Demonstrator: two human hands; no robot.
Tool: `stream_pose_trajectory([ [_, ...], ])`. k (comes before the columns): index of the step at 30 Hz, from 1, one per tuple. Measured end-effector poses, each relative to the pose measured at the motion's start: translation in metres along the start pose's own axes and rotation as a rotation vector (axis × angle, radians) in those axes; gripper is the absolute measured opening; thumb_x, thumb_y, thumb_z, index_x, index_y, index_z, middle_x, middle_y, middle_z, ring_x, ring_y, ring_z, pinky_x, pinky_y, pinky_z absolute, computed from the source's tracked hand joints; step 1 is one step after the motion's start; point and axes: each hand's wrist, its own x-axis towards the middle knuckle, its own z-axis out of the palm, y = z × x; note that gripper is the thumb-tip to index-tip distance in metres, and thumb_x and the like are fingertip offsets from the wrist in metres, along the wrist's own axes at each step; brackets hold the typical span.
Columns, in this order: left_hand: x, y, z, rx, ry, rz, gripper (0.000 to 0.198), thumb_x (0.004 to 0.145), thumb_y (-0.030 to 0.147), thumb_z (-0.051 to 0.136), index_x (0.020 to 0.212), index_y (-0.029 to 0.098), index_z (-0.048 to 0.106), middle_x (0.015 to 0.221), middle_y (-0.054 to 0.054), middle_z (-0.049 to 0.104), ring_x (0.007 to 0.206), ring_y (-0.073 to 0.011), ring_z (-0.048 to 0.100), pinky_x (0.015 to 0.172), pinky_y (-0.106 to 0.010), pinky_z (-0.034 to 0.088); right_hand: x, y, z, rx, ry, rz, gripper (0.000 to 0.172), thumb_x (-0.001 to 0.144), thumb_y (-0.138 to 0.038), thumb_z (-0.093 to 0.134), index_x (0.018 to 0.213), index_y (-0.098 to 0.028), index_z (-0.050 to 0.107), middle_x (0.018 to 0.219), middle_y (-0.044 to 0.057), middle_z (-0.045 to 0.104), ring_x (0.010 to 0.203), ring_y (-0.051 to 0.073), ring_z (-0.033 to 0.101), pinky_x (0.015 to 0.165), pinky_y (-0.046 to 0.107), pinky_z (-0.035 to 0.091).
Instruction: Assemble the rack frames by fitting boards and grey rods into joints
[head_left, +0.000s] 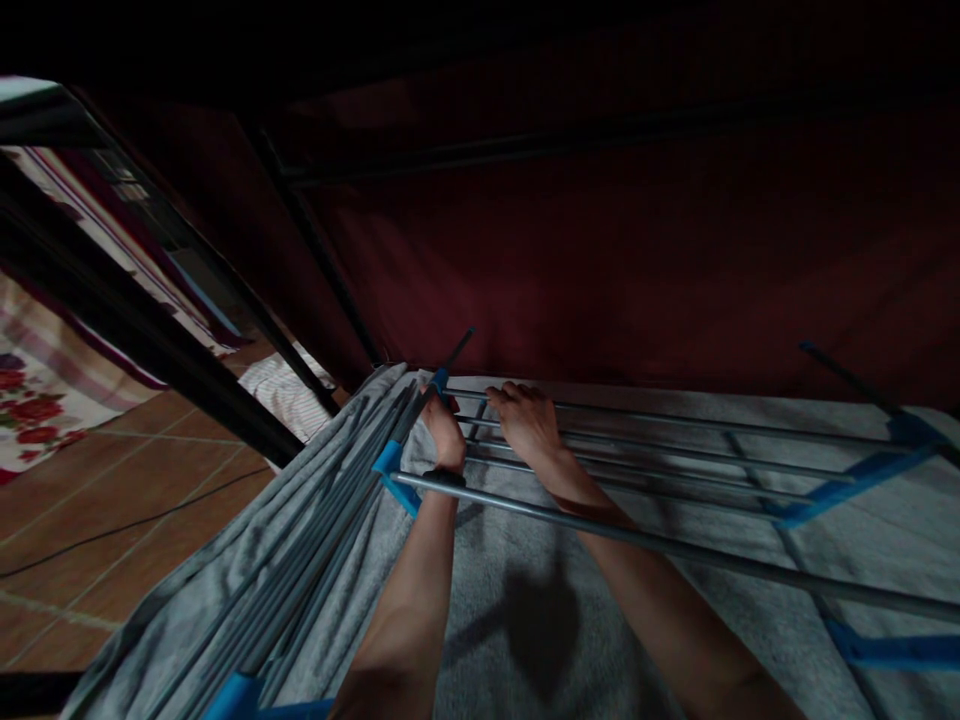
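Observation:
A metal rack of grey tubes (675,545) with blue plastic joints (388,458) lies on a grey blanket (517,590). My left hand (444,425) is closed around the blue joint at the rack's far left corner, its fingers partly hidden behind it. To its right, my right hand (523,418) has its fingers bent over the far tube of the rack. Both forearms reach beneath the near long tube, and a dark band circles my left wrist. A bundle of thin grey tubes (315,560) runs along the left side of the blanket.
Dark red fabric (637,250) hangs behind the rack. Black frame posts (150,320) slant across the left. Beyond them are an orange tiled floor (150,500) with a thin cable, a striped cloth (285,395) and a flowered cloth (67,380).

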Motion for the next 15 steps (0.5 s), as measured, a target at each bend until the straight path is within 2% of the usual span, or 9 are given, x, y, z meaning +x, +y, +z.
stream_pose_trajectory([
  [15, 0.0031, -0.0057, -0.0001, -0.058, -0.018, 0.018, 0.033, 0.100, 0.042, 0.038, 0.072, 0.024, 0.037, 0.061, 0.005, 0.038, 0.051, -0.0114, 0.038, 0.052, -0.025, 0.035, -0.0012, 0.0012, -0.0005, 0.003, 0.016, -0.014, 0.038, 0.102, -0.020, 0.039, 0.132, -0.025, 0.061, 0.116, 0.009, 0.068, 0.100, 0.021, 0.063, 0.085, 0.033, 0.045],
])
